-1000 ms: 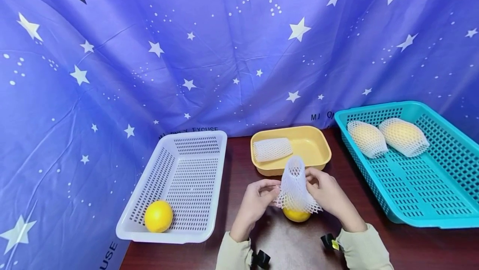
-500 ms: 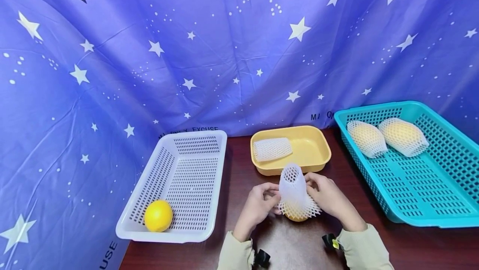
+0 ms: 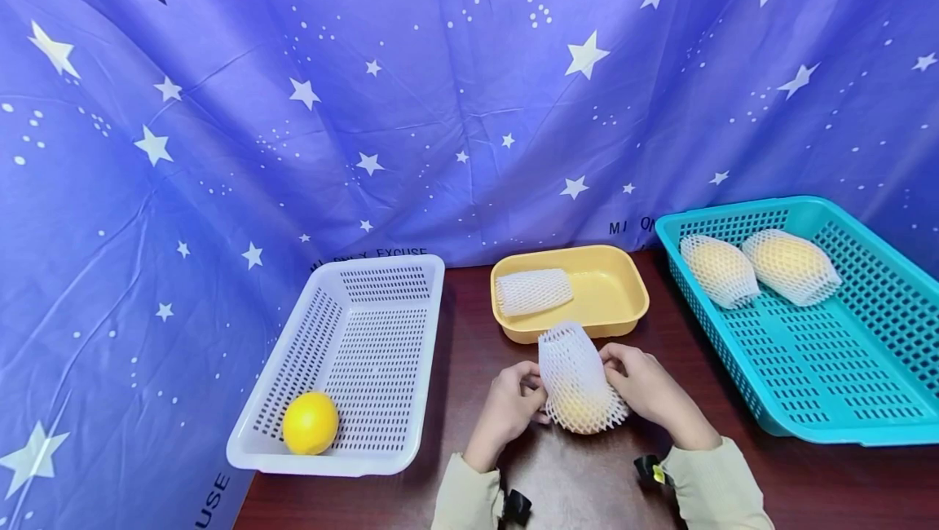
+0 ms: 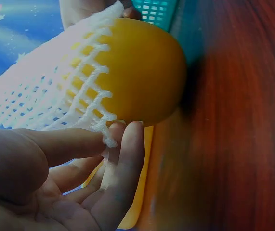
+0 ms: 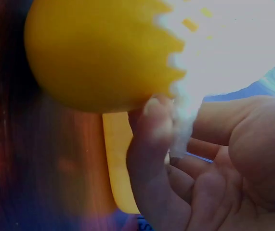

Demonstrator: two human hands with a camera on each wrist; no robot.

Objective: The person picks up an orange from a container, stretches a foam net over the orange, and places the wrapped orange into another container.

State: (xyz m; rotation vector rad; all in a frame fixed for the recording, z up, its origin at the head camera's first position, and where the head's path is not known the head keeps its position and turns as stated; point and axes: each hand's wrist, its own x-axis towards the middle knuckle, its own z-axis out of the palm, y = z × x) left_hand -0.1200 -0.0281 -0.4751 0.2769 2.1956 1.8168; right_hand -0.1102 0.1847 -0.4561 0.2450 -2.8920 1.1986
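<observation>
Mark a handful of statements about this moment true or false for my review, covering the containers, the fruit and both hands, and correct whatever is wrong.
1. The white basket holds one bare yellow fruit. True.
2. The left grip and the right grip both pinch the edge of a net sleeve. True.
3. That sleeve hides everything beneath it. False: both wrist views show the lower end of the enclosed fruit bare.
4. Two netted fruits lie in the teal basket. True.
5. In the head view, the teal basket stands left of the white basket. False: it stands to the right.
6. No other sleeve lies outside the teal basket. False: a second sleeve lies in the yellow tray.
</observation>
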